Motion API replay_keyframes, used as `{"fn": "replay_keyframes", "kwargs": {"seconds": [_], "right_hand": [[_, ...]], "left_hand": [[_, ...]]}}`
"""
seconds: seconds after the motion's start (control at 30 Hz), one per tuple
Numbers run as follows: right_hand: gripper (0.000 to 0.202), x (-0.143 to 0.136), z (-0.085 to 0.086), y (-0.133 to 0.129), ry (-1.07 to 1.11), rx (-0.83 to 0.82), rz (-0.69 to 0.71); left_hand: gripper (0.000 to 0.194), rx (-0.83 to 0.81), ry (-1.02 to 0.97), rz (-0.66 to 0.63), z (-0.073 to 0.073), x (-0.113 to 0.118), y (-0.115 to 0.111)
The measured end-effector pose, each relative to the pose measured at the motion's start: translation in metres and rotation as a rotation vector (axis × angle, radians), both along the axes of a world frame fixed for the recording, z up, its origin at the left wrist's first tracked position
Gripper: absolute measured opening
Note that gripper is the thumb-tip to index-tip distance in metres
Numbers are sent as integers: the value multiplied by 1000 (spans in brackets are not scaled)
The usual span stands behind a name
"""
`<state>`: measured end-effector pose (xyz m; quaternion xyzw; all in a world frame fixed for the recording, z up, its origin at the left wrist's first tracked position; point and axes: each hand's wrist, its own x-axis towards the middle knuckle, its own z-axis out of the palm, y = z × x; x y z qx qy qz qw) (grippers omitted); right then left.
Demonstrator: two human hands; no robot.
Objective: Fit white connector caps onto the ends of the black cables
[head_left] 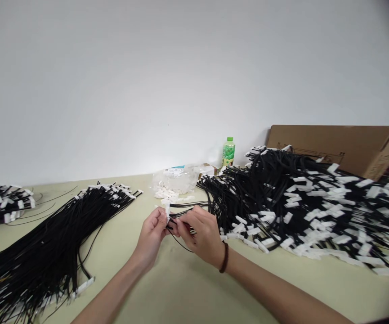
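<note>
Both hands' fingers [163, 215] at white connector [167, 210]

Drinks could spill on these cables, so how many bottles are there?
1: the green-capped bottle, near the wall between the plastic bag and large cardboard box. Others may hide behind the cables.

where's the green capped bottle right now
In the head view, the green-capped bottle stands right of centre against the wall, between the clear plastic bag and the cardboard box.
</note>
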<state>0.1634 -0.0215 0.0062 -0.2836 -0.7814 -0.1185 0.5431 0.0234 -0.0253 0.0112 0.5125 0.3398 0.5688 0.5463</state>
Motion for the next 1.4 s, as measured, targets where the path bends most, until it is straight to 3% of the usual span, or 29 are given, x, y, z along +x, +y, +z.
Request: {"fn": "replay_keyframes", "kwargs": {"seconds": [0.53, 0.73, 0.8, 0.97, 1.07, 1.17, 1.27, 1.37, 1.4], "right_hand": [[23, -2, -3, -1, -10, -83, 41], [15, 3, 8, 2, -62, 27, -110], [27, 5, 12, 2, -48, 28, -150], [20, 5, 14, 3, -79, -1, -8], [24, 9, 25, 4, 136, -13, -3], [26, 20, 47, 4, 420, -196, 34], [30, 39, 69, -4, 637, -488, 233], [33, 63, 79, -25, 506, -869, 563], [33, 70, 79, -36, 414, -971, 608]], "left_hand": [[31, 75, 121, 74, -4, 2, 0], [31, 144, 183, 143, -6, -6, 7], [30, 168, 223, 127, -5, -8, 8], [26, 228, 265, 63, 2, -11, 7], [24, 271, 239, 147, 3, -21, 16], [33, 229, 178, 329, -1, -40, 32], [41, 122, 33, 487, -6, -62, 49], [37, -30, -133, 498, -8, -80, 56], [35, -66, -175, 487, -9, -83, 56]]}}
